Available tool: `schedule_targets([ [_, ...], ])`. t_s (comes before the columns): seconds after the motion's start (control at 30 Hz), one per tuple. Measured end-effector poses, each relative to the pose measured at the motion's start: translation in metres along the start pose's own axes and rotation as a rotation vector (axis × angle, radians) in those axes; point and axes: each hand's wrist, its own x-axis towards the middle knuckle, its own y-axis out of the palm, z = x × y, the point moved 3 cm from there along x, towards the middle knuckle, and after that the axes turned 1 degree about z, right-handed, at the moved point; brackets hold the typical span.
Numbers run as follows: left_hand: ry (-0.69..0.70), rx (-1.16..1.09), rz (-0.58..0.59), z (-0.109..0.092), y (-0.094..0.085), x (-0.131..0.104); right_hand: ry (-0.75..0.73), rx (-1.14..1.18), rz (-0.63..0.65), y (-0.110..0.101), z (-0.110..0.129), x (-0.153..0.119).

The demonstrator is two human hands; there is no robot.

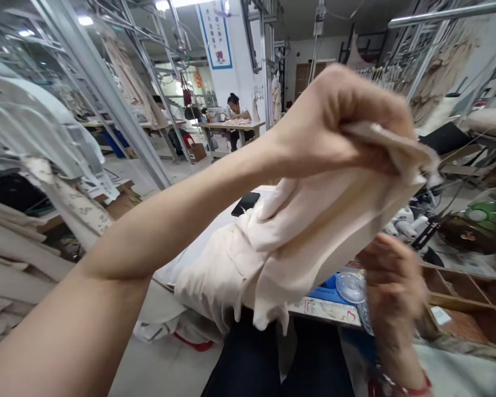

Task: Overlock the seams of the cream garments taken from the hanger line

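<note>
My left hand (351, 110) is raised at the upper right, its fingers pinched on the edge of a cream garment (289, 248). From there the cloth hangs down and to the left, its folds lying over the table edge above my knees. Below the raised end is my right hand (394, 281), smeared by motion beside the garment's lower right edge. Whether it touches the cloth cannot be made out, and its fingers are too blurred to read.
A black phone (246, 204) lies on the table behind the cloth. Near my right hand are a clear plastic dish (351, 288), a wooden compartment tray (463, 303) and white machine parts (409, 223). Metal poles (103, 94) stand left. A co-worker (237, 107) sits at a far table.
</note>
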Motion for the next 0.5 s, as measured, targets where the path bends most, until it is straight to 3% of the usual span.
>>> schedule_targets([
  [0.07,-0.062,0.058,-0.049,-0.013,0.000,0.015,0.286,0.110,0.190,0.028,-0.009,-0.018],
  [0.13,-0.085,0.119,-0.072,-0.018,0.001,0.020,0.402,0.127,0.237,0.036,-0.019,-0.031],
  [0.3,0.139,0.147,-0.061,-0.018,0.000,0.025,0.465,0.172,0.225,0.010,-0.041,-0.055],
  [0.4,0.136,0.170,-0.077,-0.019,0.002,0.029,0.512,0.180,0.241,-0.003,-0.046,-0.063],
  [0.5,0.122,0.175,-0.095,-0.023,0.006,0.032,0.572,0.158,0.292,-0.002,-0.045,-0.072],
])
